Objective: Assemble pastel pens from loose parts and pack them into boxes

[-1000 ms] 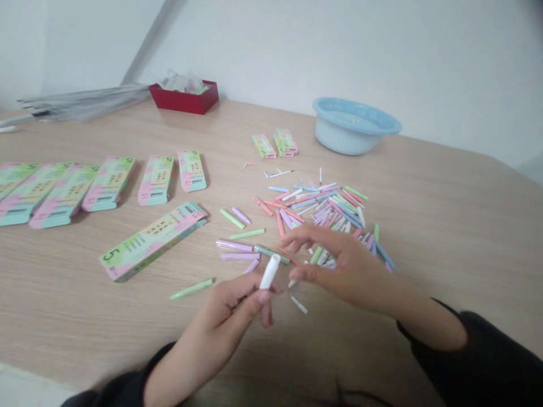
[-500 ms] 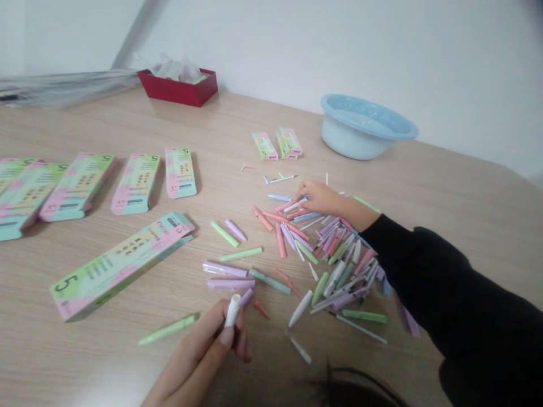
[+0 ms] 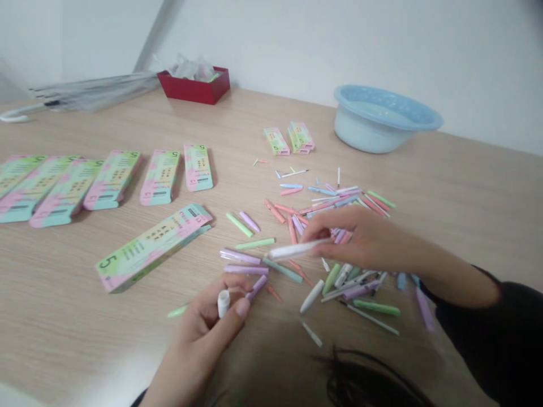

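A short white hollow pen part [image 3: 223, 303] stands in the fingers of my left hand [image 3: 212, 328], its open end facing up. Just beyond those fingertips is a short purple pen piece [image 3: 257, 287]. My right hand [image 3: 356, 234] pinches a long white pen barrel [image 3: 292, 249] by one end, pointing it left over the loose parts. Beneath and behind that hand spreads a heap of pen parts [image 3: 348, 288] in purple, green, pink, blue and white, partly hidden by it. A white pen barrel [image 3: 311, 296] lies in front.
An open long carton [image 3: 153, 249] lies left, below a row of similar cartons [image 3: 112, 180]. Small cartons [image 3: 276, 141] sit at the back. A blue basin [image 3: 382, 127], a red box [image 3: 195, 90] holding plastic and a clear umbrella [image 3: 102, 93] stand along the wall.
My right hand has come from the far side of the heap toward my left hand, carrying the white barrel. The white part in my left hand now tilts more upright. The view has shifted left.
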A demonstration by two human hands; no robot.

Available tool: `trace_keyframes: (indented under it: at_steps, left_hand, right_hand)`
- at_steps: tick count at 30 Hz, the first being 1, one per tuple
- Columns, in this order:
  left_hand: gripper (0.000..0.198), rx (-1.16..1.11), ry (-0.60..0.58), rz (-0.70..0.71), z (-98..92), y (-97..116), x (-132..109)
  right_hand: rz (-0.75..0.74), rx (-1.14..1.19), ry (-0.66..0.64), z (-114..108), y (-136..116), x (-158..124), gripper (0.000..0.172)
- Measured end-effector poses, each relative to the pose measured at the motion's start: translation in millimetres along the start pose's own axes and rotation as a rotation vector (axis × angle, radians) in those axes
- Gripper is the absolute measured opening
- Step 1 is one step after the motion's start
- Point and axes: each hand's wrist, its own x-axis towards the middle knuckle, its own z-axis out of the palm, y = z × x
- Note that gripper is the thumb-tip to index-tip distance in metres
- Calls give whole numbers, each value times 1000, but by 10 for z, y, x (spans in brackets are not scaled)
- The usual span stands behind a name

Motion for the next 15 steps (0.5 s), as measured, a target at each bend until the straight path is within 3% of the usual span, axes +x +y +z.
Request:
trace_keyframes:
  at_steps: [5,9,15]
  left_hand:
    - [40,154,-291,25,84,126,-28]
    - [44,161,-356,7,126,144,-44]
    - [45,-111,-334,-1,152,85,-35]
  right_hand:
    - [-57,171,-98,333,-412,-194,12]
    - [63,321,-14,454,-450,-186,9]
    - [131,691,50,591,-460,-133,19]
